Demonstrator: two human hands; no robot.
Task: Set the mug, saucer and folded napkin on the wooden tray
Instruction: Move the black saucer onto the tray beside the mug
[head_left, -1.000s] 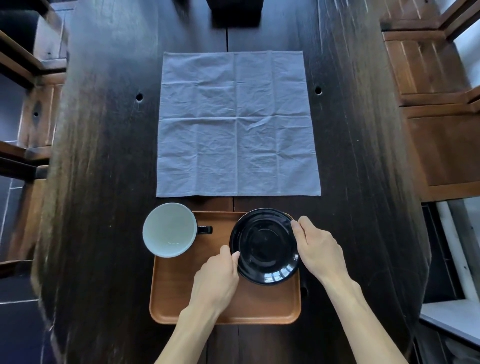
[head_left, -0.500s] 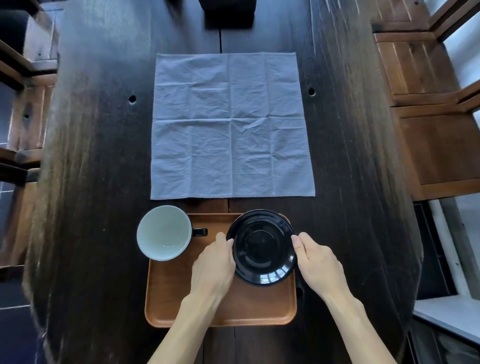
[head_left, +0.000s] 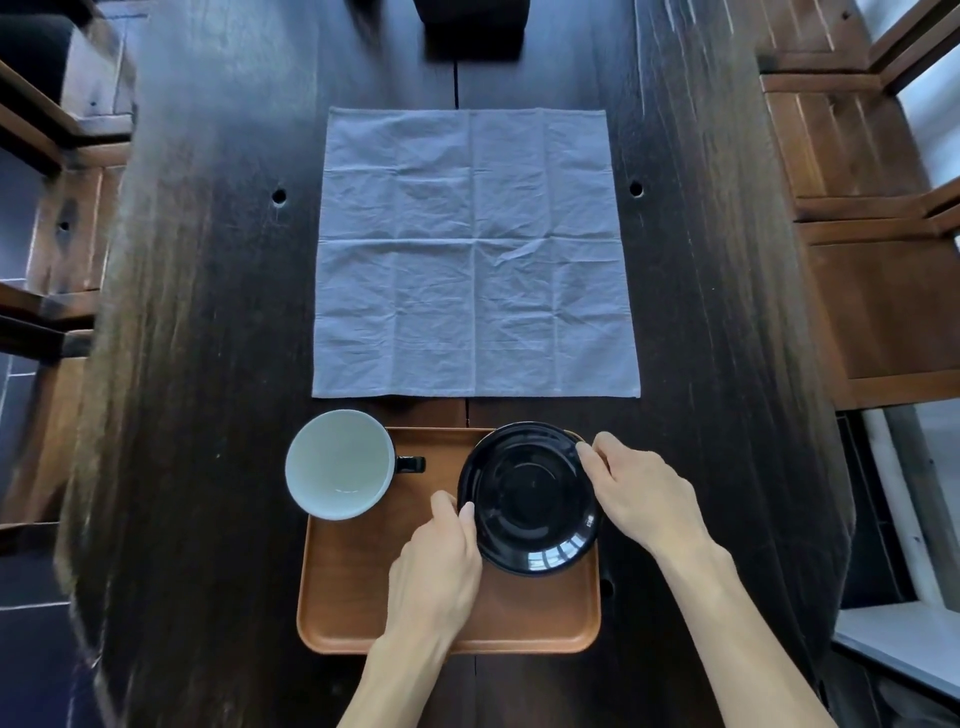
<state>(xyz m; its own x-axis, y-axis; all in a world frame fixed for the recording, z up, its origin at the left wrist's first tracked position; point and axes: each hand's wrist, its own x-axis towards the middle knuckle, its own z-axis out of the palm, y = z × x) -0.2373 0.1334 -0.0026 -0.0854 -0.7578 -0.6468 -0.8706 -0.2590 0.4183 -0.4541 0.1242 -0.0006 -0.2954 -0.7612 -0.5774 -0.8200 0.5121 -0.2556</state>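
A black glossy saucer (head_left: 527, 499) sits over the right half of the wooden tray (head_left: 353, 597). My left hand (head_left: 436, 561) grips its left rim and my right hand (head_left: 641, 496) grips its right rim. A mug (head_left: 337, 465), pale inside with a black handle pointing right, stands at the tray's far left corner, overhanging the tray edge. The grey napkin (head_left: 475, 254) lies spread flat and unfolded on the dark table beyond the tray.
The dark wooden table (head_left: 208, 364) has two small holes beside the napkin. A black object (head_left: 472, 28) stands at the far end. Wooden chairs (head_left: 872, 234) flank the table on the right and left.
Both hands stay on the saucer. My right hand has slid further up its right rim. The saucer has hardly shifted on the tray.
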